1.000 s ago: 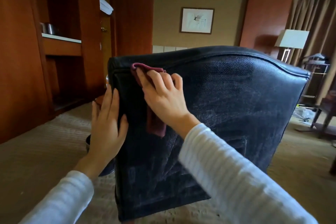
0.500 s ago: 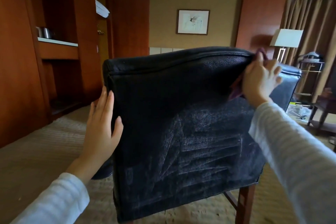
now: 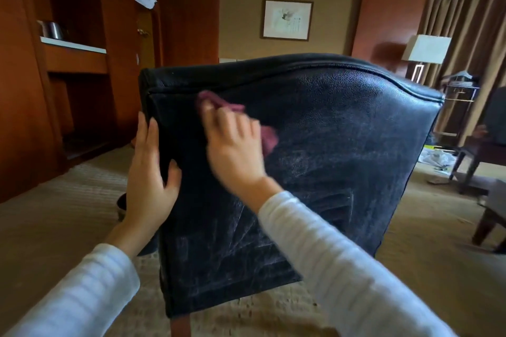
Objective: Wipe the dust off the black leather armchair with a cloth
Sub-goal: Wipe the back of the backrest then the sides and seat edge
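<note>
High on the armchair's rear panel, just under the piped top seam and near its left corner, the right hand now presses the maroon cloth against the leather. Half a second ago that hand and the cloth were at the armchair's upper right corner. The hand is blurred, its fingers stretched flat over the cloth rather than curled round it. The left hand has stayed on the armchair's left edge, fingers straight along the side and thumb on the rear panel, gripping nothing. The armchair stands upright on its wooden legs with its back toward the camera and its seat facing away, toward the framed picture on the far wall behind it. The cloth lies bunched, its long axis slanting from the armchair's upper left down toward the right, with an end showing past the fingertips and another beyond the little finger. Pale dusty streaks mark the panel's lower half.
</note>
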Tool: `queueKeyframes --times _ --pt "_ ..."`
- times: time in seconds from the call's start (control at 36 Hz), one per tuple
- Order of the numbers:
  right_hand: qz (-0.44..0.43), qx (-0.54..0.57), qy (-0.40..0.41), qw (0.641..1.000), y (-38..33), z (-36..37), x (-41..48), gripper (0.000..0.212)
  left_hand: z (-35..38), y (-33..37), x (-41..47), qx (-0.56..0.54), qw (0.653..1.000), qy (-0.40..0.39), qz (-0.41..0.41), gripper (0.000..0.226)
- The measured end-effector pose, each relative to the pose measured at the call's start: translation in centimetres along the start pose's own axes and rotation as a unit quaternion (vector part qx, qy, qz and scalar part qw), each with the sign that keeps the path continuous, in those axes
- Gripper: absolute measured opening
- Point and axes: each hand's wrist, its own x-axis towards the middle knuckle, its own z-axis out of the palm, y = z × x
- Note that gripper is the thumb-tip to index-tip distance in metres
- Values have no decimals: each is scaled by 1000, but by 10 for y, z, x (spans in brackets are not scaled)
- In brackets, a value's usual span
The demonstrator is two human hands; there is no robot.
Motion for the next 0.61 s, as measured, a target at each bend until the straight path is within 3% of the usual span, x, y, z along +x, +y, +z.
queueKeyframes --times 0.11,0.25,0.36,0.5,0.61 --pt "-61 42 -25 997 -25 12 -24 47 -3 -3 2 4 1000 -4 -2 70" --pt "-164 -10 -14 986 15 11 -20 44 -9 -8 3 27 999 -18 26 67" --pt "-179 -56 -14 982 62 7 -29 50 -11 -10 4 31 999 -26 33 66" --pt "-60 -92 -30 994 142 -7 -58 59 -13 -10 4 39 998 -36 34 67" --pt "193 -122 -23 973 196 -17 -86 61 -13 -9 3 44 998 -32 31 66"
